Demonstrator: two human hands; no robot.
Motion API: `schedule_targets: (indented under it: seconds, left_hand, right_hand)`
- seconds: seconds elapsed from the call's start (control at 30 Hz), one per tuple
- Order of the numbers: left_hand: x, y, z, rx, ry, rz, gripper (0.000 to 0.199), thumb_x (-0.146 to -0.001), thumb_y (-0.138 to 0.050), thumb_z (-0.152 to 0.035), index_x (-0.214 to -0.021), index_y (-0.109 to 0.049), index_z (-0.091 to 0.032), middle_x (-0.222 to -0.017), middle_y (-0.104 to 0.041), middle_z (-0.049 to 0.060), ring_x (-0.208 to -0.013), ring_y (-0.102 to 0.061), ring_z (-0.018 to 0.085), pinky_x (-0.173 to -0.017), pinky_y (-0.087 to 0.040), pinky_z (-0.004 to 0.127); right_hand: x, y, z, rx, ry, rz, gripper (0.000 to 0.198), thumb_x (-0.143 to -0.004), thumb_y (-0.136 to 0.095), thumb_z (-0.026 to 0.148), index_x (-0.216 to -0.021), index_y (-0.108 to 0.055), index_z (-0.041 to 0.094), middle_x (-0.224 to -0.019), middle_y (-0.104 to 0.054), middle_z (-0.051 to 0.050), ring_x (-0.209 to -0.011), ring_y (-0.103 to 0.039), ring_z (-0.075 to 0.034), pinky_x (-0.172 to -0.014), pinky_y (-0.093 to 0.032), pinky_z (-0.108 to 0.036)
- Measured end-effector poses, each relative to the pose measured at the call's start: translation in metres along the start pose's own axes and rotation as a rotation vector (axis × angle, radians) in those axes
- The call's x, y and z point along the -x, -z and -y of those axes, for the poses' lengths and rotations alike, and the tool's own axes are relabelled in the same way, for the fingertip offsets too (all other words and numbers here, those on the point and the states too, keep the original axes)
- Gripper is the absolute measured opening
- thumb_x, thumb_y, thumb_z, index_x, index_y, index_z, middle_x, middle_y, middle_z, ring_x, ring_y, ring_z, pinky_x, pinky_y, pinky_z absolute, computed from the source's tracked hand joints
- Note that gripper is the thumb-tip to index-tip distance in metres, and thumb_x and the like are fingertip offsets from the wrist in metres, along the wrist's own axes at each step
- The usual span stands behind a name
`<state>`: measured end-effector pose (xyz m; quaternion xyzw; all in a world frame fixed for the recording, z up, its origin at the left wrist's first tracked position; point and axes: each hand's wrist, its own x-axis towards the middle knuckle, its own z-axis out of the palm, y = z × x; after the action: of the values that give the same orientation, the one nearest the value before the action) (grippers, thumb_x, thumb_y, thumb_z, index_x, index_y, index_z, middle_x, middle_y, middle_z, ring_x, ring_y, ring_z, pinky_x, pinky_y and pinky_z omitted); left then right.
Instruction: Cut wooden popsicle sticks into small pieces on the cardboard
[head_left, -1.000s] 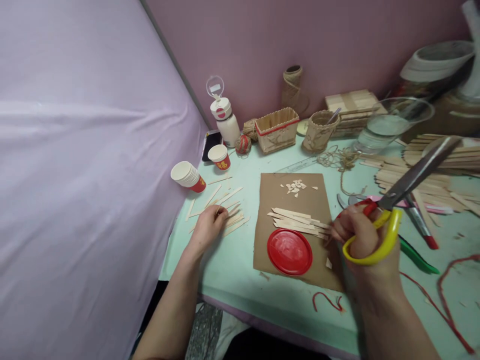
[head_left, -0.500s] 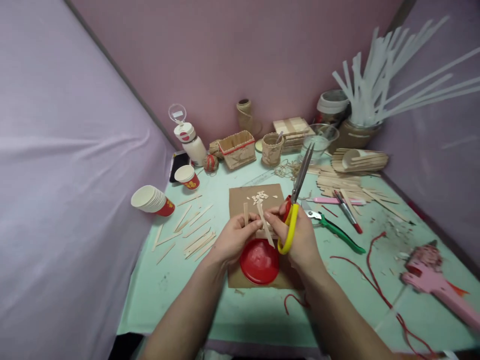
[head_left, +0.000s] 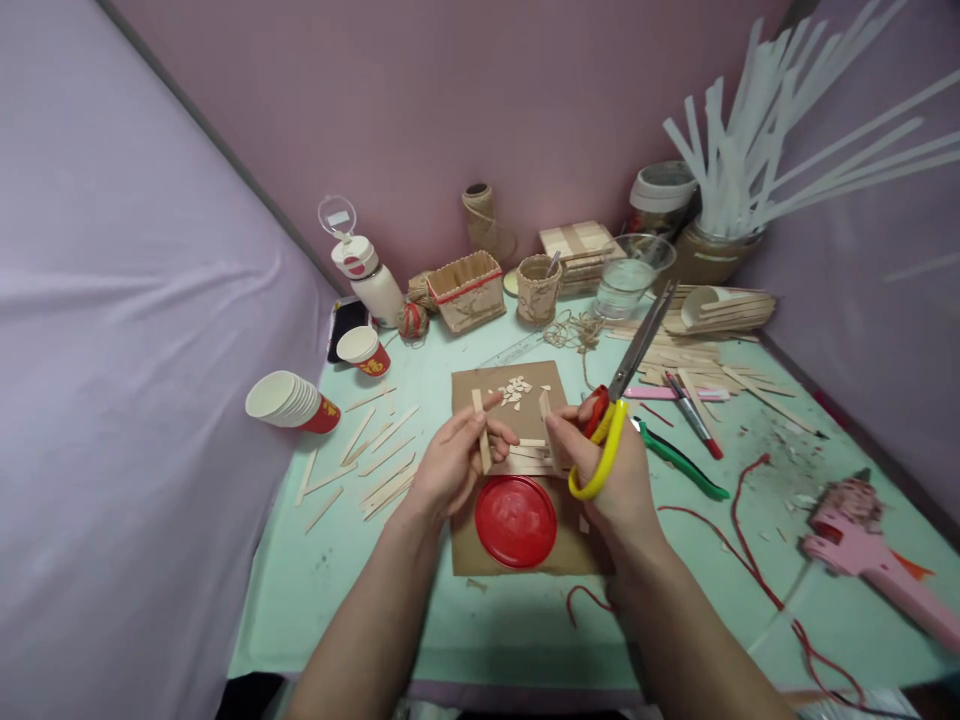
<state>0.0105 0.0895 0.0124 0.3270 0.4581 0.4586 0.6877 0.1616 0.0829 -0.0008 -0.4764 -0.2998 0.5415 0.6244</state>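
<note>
My left hand pinches a short flat wooden stick between thumb and fingers, with the other fingers loosely curled. In my right hand hang scissors with red and yellow handles, blades pointing up and away; its thumb and fingertips also grip a second wooden stick. Both hands are over a brown cardboard sheet. On that sheet lie a round red lid, a cluster of small cut wood pieces and some sticks partly hidden between the hands.
Loose sticks lie left, beside stacked paper cups. A woven-looking box, twine spool and water bowl line the back. Green-handled pliers, red cord and a pink glue gun are right.
My hands have moved apart, each with a wooden stick. The scissors in my right hand have shifted right and tilted further right. The camera view has shifted slightly.
</note>
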Motion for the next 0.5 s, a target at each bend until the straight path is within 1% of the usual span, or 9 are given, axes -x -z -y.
schedule_targets:
  seconds: [0.07,0.1,0.13,0.17,0.23,0.3,0.33,0.43,0.5]
  left_hand:
    - [-0.001,0.004,0.000,-0.062,-0.038,-0.029,0.070,-0.083,-0.060,-0.040,-0.143,-0.030,-0.019,-0.072,-0.068,0.002,-0.056,-0.060,0.012,-0.056,-0.043,0.024]
    - [-0.001,0.006,0.001,-0.091,-0.067,-0.049,0.073,-0.084,-0.058,-0.041,-0.145,-0.023,-0.023,-0.072,-0.068,0.000,-0.052,-0.060,0.012,-0.053,-0.043,0.024]
    - [-0.002,0.007,0.002,-0.117,-0.093,-0.068,0.071,-0.085,-0.056,-0.042,-0.144,-0.022,-0.025,-0.070,-0.068,-0.001,-0.048,-0.059,0.012,-0.050,-0.042,0.023]
    - [-0.002,0.007,0.002,-0.135,-0.110,-0.086,0.063,-0.085,-0.054,-0.041,-0.141,-0.029,-0.024,-0.068,-0.067,-0.002,-0.046,-0.059,0.012,-0.048,-0.041,0.023]
    - [-0.002,0.008,0.002,-0.132,-0.114,-0.109,0.041,-0.084,-0.053,-0.037,-0.120,-0.049,-0.018,-0.067,-0.068,0.001,-0.050,-0.062,0.013,-0.050,-0.044,0.023]
    - [0.000,0.010,0.000,-0.070,-0.109,-0.073,0.027,-0.081,-0.052,-0.032,-0.099,-0.059,-0.013,-0.081,-0.072,0.009,-0.071,-0.069,0.018,-0.063,-0.051,0.027]
    - [0.001,0.010,-0.002,-0.029,-0.117,-0.030,0.025,-0.079,-0.051,-0.030,-0.095,-0.061,-0.013,-0.094,-0.073,0.013,-0.085,-0.070,0.021,-0.073,-0.052,0.030]
    - [0.004,0.013,-0.005,0.051,-0.174,0.103,0.034,-0.073,-0.055,-0.023,-0.106,-0.061,-0.015,-0.127,-0.062,0.014,-0.115,-0.060,0.025,-0.095,-0.046,0.037]
    - [0.003,0.014,-0.004,0.033,-0.199,0.082,0.034,-0.075,-0.059,-0.023,-0.109,-0.060,-0.017,-0.128,-0.062,0.012,-0.114,-0.061,0.023,-0.094,-0.046,0.035]
  right_hand:
    - [0.000,0.000,0.002,-0.035,-0.019,0.011,0.040,-0.064,-0.079,0.029,-0.075,-0.041,0.023,-0.069,-0.058,0.007,-0.048,-0.041,-0.007,-0.043,-0.028,-0.020]
    - [0.001,0.000,0.003,-0.045,-0.026,0.017,0.040,-0.065,-0.079,0.028,-0.075,-0.041,0.023,-0.069,-0.058,0.008,-0.047,-0.040,-0.006,-0.043,-0.027,-0.020]
    - [0.001,0.000,0.003,-0.054,-0.034,0.026,0.039,-0.065,-0.079,0.027,-0.075,-0.041,0.023,-0.069,-0.058,0.008,-0.047,-0.039,-0.006,-0.043,-0.027,-0.020]
    - [0.001,-0.001,0.003,-0.063,-0.042,0.033,0.039,-0.065,-0.079,0.027,-0.075,-0.041,0.023,-0.069,-0.057,0.008,-0.047,-0.039,-0.006,-0.043,-0.027,-0.020]
    - [0.001,-0.001,0.002,-0.078,-0.057,0.043,0.040,-0.065,-0.079,0.026,-0.076,-0.041,0.023,-0.068,-0.056,0.008,-0.047,-0.039,-0.006,-0.043,-0.027,-0.021]
    - [0.000,-0.002,0.002,-0.088,-0.062,0.050,0.039,-0.065,-0.079,0.026,-0.076,-0.041,0.023,-0.067,-0.055,0.008,-0.047,-0.038,-0.006,-0.043,-0.026,-0.021]
    - [0.000,-0.002,0.002,-0.091,-0.060,0.052,0.039,-0.065,-0.078,0.026,-0.076,-0.041,0.023,-0.067,-0.055,0.008,-0.047,-0.038,-0.006,-0.043,-0.025,-0.021]
    - [0.001,-0.002,0.003,-0.094,-0.050,0.052,0.037,-0.067,-0.077,0.024,-0.076,-0.041,0.023,-0.066,-0.053,0.009,-0.046,-0.037,-0.006,-0.043,-0.024,-0.021]
    - [0.001,-0.002,0.003,-0.088,-0.046,0.048,0.037,-0.067,-0.076,0.024,-0.076,-0.041,0.023,-0.066,-0.053,0.009,-0.046,-0.036,-0.006,-0.043,-0.024,-0.021]
